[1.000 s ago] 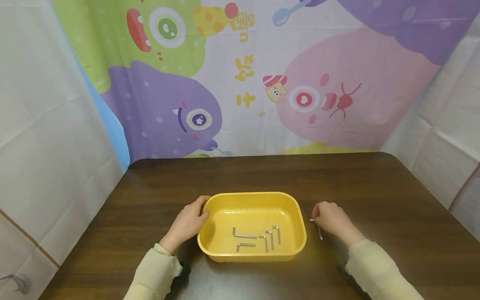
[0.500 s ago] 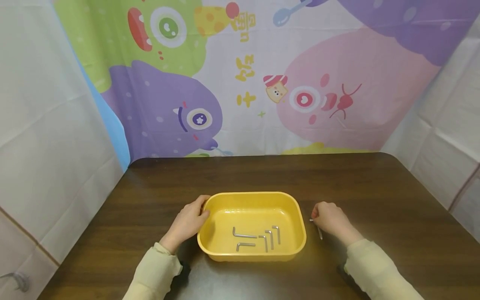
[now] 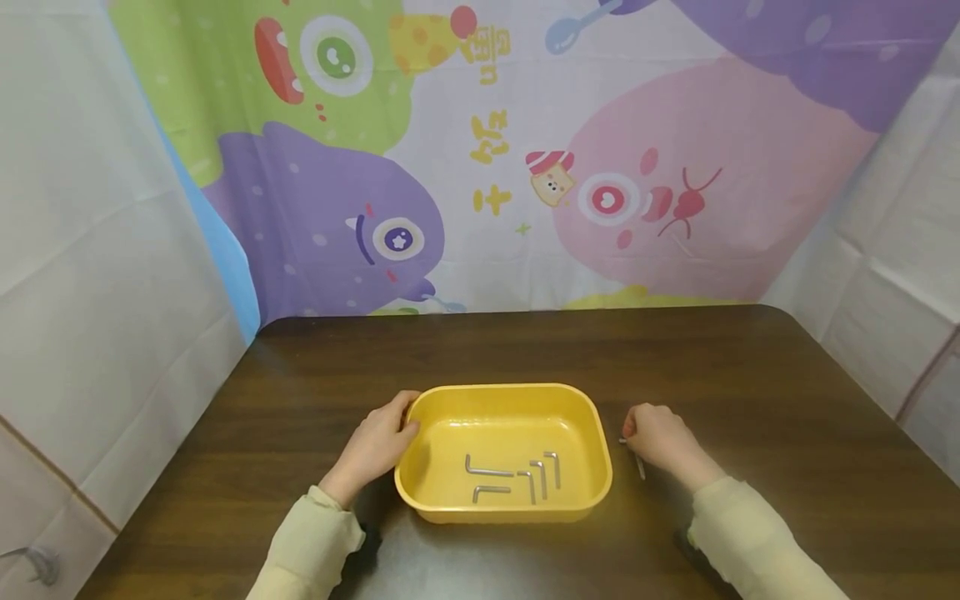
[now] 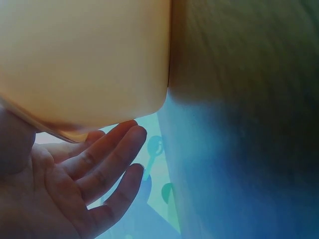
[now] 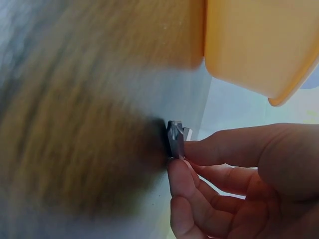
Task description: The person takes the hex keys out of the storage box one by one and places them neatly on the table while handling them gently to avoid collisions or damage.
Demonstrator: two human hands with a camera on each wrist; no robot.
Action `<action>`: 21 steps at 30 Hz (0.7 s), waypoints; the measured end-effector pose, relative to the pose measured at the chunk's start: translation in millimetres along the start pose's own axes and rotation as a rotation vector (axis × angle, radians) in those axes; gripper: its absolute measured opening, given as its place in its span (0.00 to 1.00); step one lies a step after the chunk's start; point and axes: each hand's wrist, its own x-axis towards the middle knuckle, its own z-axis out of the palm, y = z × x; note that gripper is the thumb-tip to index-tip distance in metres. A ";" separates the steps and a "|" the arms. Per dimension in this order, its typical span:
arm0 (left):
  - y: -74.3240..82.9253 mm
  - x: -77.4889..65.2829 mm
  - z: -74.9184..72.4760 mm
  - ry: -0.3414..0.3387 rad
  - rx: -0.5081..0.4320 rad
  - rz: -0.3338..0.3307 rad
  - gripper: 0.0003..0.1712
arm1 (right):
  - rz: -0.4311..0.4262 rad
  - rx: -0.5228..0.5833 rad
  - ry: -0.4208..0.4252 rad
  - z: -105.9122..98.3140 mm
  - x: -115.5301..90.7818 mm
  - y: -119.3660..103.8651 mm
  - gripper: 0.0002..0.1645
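A yellow plastic tray [image 3: 506,515] stands on the table in the head view. Inside lie several L-shaped metal hex keys [image 3: 491,472], spread over its middle and right side. My left hand [image 3: 375,446] holds the tray's left end, thumb over the rim [image 3: 408,429] and fingers on the outer wall; the left wrist view shows those fingers [image 4: 107,159] loosely bent. To the right of the tray, my right hand [image 3: 663,442] pinches another hex key [image 5: 175,138] between thumb and fingertips, low at the tabletop. Its long arm [image 3: 641,468] shows below the hand; the bend is hidden.
The dark wooden table [image 3: 495,350] extends behind the tray and to both sides. A cartoon-printed curtain [image 3: 495,250] hangs along its far edge. Pale cloth sheets [image 3: 97,250] close off the left and right sides.
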 end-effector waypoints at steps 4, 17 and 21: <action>-0.3 0.1 -0.1 0.008 -0.002 0.009 0.21 | -0.019 -0.004 0.006 -0.8 0.2 -0.6 0.03; -0.3 -0.4 1.0 0.012 0.004 0.004 0.20 | -0.106 0.001 0.127 -21.5 -3.2 -18.5 0.03; 0.4 -1.2 0.9 0.012 0.000 0.006 0.20 | -0.166 0.012 0.200 -29.3 -6.5 -32.5 0.03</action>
